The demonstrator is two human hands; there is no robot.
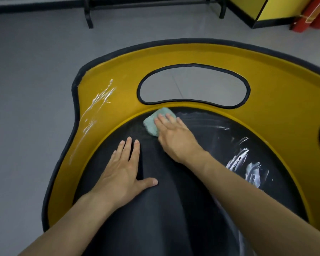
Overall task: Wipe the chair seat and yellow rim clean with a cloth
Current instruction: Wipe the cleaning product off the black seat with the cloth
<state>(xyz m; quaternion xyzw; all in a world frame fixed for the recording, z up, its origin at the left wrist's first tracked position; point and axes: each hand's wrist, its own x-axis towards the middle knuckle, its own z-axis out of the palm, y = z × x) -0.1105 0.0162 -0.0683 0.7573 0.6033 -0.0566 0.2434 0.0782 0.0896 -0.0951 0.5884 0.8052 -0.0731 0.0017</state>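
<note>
Indoors, and this reads as a commercial or public venue rather than a home. A smooth grey floor [35, 71] spreads wide on the left and far sides, and black metal frame legs [88, 13] stand at the far edge. Far right sits a yellow panel [277, 8] with black trim, the same colours as the chair's yellow rim [174, 58]. Just beside it stand red cylinders [307, 17], fire extinguishers by the look.

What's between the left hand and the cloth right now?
Only bare black seat, per the head view. The left hand lies flat on it; the right hand presses the cloth.
</note>
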